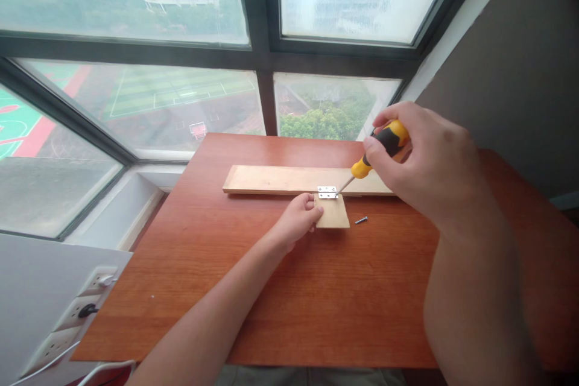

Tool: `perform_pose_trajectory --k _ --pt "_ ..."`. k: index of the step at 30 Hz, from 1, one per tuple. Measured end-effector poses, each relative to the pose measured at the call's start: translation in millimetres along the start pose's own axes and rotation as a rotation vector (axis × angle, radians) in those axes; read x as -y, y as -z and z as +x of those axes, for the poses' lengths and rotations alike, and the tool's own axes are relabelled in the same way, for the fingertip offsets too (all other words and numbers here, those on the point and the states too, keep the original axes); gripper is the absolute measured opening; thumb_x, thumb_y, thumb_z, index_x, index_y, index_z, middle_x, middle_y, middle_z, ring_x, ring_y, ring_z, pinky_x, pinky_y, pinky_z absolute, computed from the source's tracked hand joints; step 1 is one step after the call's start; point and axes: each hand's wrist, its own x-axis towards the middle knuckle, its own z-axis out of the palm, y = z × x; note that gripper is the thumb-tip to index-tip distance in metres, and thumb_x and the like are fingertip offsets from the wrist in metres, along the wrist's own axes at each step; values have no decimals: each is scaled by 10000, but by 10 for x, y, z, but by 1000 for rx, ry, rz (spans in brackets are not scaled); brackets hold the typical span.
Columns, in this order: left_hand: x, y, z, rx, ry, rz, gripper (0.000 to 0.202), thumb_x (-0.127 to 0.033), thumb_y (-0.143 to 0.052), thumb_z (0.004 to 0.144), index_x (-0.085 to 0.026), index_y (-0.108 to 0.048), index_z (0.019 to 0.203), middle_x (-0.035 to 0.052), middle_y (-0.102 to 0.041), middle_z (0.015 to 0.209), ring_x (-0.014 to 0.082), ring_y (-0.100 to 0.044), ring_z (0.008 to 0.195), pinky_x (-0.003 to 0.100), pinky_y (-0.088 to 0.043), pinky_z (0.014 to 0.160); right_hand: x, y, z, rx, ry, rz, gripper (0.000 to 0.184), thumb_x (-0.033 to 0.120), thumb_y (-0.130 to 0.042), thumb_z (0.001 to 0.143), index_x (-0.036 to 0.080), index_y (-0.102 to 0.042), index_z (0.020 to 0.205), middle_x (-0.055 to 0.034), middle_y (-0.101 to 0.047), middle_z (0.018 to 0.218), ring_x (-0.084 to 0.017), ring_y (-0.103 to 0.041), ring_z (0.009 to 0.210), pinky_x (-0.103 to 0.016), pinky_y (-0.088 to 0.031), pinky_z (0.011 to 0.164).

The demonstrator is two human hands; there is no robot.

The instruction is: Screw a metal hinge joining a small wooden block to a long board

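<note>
A yellow and black screwdriver is gripped in my right hand, slanting down to the left. Its tip meets the right end of a silver hinge. That hinge spans a long pale wooden board and a small wooden piece in front of it. With thumb and fingers, my left hand pinches the small piece by its left edge. Just right of the small piece, a loose metal screw lies on the table. My right hand hides part of the board's right end.
The reddish-brown wooden table reaches to the window frame at the back. A grey wall stands on the right. Wall sockets with plugs and a white cable are at lower left, beside the table edge.
</note>
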Motion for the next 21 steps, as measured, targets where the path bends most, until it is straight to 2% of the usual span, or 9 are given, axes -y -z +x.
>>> perform_pose_trajectory --k 3,7,11,14,17,19,21 --pt "-12 -7 -7 -1 2 1 138 -166 -591 842 -128 -543 966 8 -598 743 61 -485 546 163 -336 450 -14 -9 0 -14 8 -40 229 455 -544 871 258 -636 943 -46 -678 849 -224 -571 704 -372 -399 658" --pt "-22 -15 -16 -12 9 12 129 -155 -586 843 -128 -542 962 9 -598 743 64 -491 551 166 -348 457 1 0 -8 -8 9 -9 178 369 -523 865 264 -629 962 -37 -685 857 -226 -579 717 -373 -406 668" --pt "-6 -10 -13 -15 2 -4 149 -162 -613 832 -133 -539 957 14 -611 749 71 -505 556 174 -357 460 33 30 -18 41 -2 32 251 275 -531 778 261 -606 1017 -45 -681 942 -214 -586 686 -369 -424 646" --pt "7 -3 -10 -14 0 -17 170 -162 -629 831 -143 -526 964 11 -613 751 72 -512 558 175 -366 465 34 35 -15 63 -8 -8 271 252 -522 755 258 -600 1015 -45 -674 913 -210 -575 666 -364 -411 628" --pt "7 2 -14 -9 1 -22 174 -162 -632 834 -146 -516 963 9 -610 749 71 -511 560 172 -374 472 20 21 -9 27 -13 -70 197 378 -533 824 263 -604 967 -45 -672 838 -228 -572 680 -354 -369 603" --pt "1 3 -17 -6 2 -24 182 -168 -641 831 -146 -515 960 8 -607 746 71 -510 562 171 -378 476 15 11 -8 -3 -33 -101 242 489 -533 855 269 -610 922 -44 -669 794 -237 -569 682 -345 -336 591" --pt "-4 5 -19 -3 -1 -19 180 -166 -637 832 -147 -514 962 6 -604 743 70 -507 562 171 -383 479 19 10 -12 -8 -36 -101 239 490 -517 876 275 -615 911 -44 -673 792 -240 -567 686 -347 -332 598"
